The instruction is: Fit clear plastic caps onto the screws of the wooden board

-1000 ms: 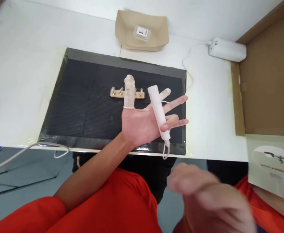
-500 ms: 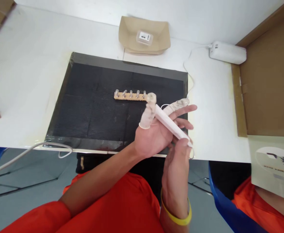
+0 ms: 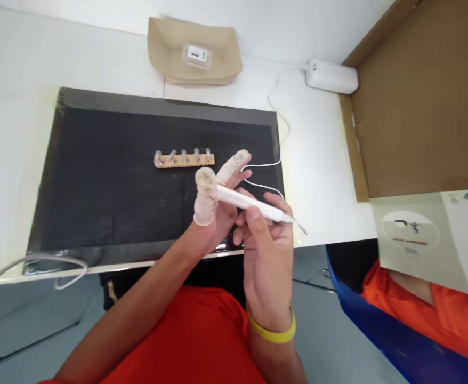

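The right hand (image 3: 268,250) pinched the white pen-shaped tool (image 3: 253,204) near its metal tip, fingers closed round it. The left hand (image 3: 215,217), thumb and forefinger in rubber cots, gripped the tool's other end. Both hung over the near edge of the black mat (image 3: 110,181). A wooden strip (image 3: 184,159) of metal pegs lay just beyond.

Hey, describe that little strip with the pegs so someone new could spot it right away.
Start at the black mat on the white table. Near its middle, just beyond the left hand, lies a short tan strip. Unlike the brown paper tray behind the mat, it is flat and carries a row of five small shiny pegs.
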